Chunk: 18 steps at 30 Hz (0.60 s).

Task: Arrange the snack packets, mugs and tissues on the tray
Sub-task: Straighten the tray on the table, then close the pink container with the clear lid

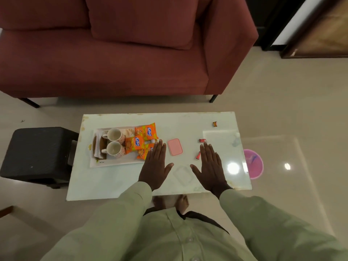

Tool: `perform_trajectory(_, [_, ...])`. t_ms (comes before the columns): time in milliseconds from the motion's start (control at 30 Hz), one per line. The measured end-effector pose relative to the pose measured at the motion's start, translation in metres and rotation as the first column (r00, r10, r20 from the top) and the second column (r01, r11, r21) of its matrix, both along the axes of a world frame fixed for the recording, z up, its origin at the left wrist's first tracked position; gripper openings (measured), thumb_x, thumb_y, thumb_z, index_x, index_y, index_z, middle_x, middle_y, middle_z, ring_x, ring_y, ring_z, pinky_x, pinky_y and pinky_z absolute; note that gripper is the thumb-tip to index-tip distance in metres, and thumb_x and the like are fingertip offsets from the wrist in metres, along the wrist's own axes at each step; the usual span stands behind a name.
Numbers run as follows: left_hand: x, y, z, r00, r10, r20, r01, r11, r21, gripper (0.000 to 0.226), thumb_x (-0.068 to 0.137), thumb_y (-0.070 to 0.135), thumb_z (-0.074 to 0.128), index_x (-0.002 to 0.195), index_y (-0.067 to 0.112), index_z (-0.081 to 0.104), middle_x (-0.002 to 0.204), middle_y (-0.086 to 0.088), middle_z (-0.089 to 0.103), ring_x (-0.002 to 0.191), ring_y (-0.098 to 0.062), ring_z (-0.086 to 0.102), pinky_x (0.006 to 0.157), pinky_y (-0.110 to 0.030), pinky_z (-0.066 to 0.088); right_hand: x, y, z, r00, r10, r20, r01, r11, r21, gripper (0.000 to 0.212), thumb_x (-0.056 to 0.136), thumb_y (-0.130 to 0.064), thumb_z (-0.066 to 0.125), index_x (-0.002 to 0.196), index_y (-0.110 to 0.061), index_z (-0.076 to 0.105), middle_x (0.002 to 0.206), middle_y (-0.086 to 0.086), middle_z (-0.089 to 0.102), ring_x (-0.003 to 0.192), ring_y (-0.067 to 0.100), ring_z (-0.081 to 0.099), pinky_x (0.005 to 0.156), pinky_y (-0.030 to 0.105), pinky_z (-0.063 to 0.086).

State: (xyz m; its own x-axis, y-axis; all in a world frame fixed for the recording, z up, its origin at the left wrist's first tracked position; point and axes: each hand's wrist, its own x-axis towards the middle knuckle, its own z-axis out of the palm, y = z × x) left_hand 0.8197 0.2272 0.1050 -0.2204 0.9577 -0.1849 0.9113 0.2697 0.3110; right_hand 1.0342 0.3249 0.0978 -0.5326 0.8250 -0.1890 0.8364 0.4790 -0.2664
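Note:
A white tray [116, 163] lies on the left part of the low table. On it two patterned mugs [114, 135] [114, 149] lie on their sides, handles to the left. Left of them sits a brown holder with white tissues [98, 148]. Three orange snack packets [147, 131] [134, 145] [146, 151] lie on the tray's right side. My left hand [155, 164] rests flat and open on the table, its fingertips over the nearest packet's edge. My right hand [211, 164] lies flat and open further right, holding nothing.
A pink lid [175, 147] and a clear container [182, 175] lie between my hands. Small wrapped sweets [202, 140] [198, 155] [215, 124] sit near my right hand and further back. A red sofa [113, 53] stands behind the table [113, 181], a black stool [35, 153] at its left.

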Motion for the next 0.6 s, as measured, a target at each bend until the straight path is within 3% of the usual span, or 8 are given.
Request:
perform_trajectory(167, [0.002, 0.003, -0.001, 1.000, -0.026, 0.005, 0.027, 0.999, -0.038, 0.075, 0.098, 0.053, 0.030, 0.155, 0.011, 0.005, 0.163, -0.007, -0.003, 0.151, -0.022, -0.004, 0.122, -0.042, 0.014, 0.003, 0.006, 0.000, 0.999, -0.042, -0.019, 0.042, 0.999, 0.005, 0.081, 0.097, -0.059, 0.035, 0.159, -0.014, 0.009, 0.167, 0.005, 0.007, 0.155, 0.023, 0.004, 0.122, 0.043, 0.013])
perform_trajectory(300, [0.004, 0.001, -0.011, 0.999, 0.004, 0.035, -0.002, 0.998, -0.057, 0.077, 0.096, 0.058, 0.028, 0.155, 0.014, 0.005, 0.164, -0.004, -0.004, 0.151, -0.022, -0.004, 0.122, -0.043, 0.014, 0.005, 0.015, -0.014, 0.994, -0.106, -0.030, 0.106, 0.994, -0.001, 0.079, 0.098, -0.057, 0.039, 0.158, -0.013, 0.012, 0.167, 0.005, 0.009, 0.154, 0.024, 0.008, 0.122, 0.046, 0.020])
perform_trajectory(600, [0.026, 0.007, -0.078, 0.988, 0.042, 0.150, -0.017, 0.987, -0.159, 0.088, 0.090, 0.068, 0.030, 0.155, 0.019, -0.002, 0.163, -0.001, -0.008, 0.150, -0.019, -0.008, 0.121, -0.047, 0.014, 0.021, 0.052, -0.083, 0.989, -0.146, 0.004, 0.146, 0.988, -0.051, 0.085, 0.095, -0.062, 0.043, 0.158, -0.016, 0.010, 0.167, 0.007, 0.010, 0.154, 0.026, 0.008, 0.122, 0.046, 0.021])
